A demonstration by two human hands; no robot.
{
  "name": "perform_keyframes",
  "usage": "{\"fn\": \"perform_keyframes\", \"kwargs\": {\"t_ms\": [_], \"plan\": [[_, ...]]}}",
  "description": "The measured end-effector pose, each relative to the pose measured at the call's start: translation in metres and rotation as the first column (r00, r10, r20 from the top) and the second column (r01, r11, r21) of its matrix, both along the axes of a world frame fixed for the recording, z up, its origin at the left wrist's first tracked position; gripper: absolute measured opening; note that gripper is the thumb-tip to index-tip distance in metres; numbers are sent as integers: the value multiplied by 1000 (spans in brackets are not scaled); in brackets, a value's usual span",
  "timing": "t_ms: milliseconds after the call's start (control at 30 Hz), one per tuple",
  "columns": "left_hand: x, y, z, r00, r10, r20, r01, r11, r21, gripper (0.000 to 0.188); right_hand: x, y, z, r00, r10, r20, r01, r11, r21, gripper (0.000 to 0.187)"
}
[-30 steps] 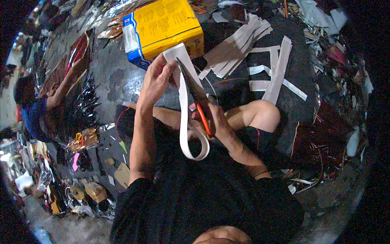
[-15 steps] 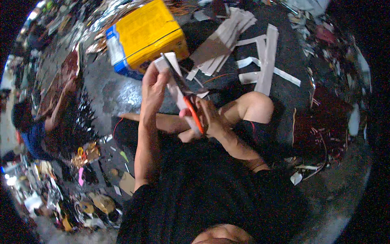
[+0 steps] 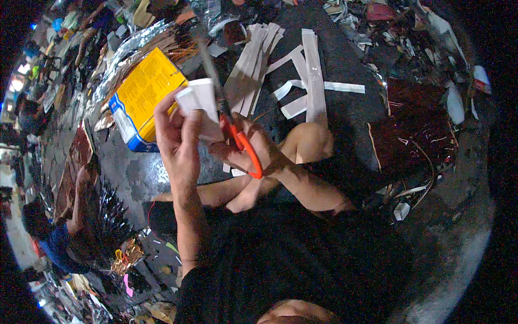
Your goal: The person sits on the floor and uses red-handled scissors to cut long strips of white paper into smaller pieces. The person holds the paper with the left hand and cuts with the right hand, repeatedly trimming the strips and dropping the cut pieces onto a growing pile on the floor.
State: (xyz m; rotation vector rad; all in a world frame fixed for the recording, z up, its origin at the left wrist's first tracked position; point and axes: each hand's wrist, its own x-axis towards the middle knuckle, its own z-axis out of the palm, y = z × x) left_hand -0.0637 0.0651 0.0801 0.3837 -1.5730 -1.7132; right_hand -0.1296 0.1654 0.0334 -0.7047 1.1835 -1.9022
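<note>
Pinched between the thumb and fingers of my left hand [image 3: 181,132] is a short white strip [image 3: 204,97], apparently in layers or folded. My right hand [image 3: 265,151] is closed around the orange handles of a pair of scissors [image 3: 250,151]. Their dark blades point up and away, close along the right side of the white strip. I cannot tell whether the blades touch it. Beyond my hands, a bundle of long whitish strips [image 3: 254,67] lies on the dark floor, and another stack of strips [image 3: 314,75] is to its right.
A yellow and blue box [image 3: 148,92] stands just beyond my left hand. Brown sheets [image 3: 413,132] lie at the right. Another person [image 3: 65,243] sits at the left, handling a brown sheet [image 3: 81,156]. Mixed scraps [image 3: 70,43] are heaped around the floor's edges.
The scissors were lying along a longer strip; now their blades point more upright beside a short white piece held in my left hand. My view has shifted, so the box appears farther left.
</note>
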Motion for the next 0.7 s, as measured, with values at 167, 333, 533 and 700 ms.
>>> {"fn": "perform_keyframes", "kwargs": {"t_ms": [167, 333, 533, 700], "plan": [[15, 4, -65, 803, -471, 365, 513, 858, -20, 34, -49, 12, 55, 974, -117, -192, 128, 991, 43, 31], [-4, 6, -96, 707, -601, 374, 557, 798, 230, 31, -158, -23, 53, 811, -516, -277, 464, 855, -234, 22], [-58, -59, -151, 745, -216, 632, 349, 933, -93, 51, -294, -38, -18, 623, -521, -584, 689, 718, 95, 39], [-5, -35, -199, 776, -263, 574, 344, 938, -35, 43, -293, 74, -106, 796, -478, -372, 602, 696, 393, 31]]}}
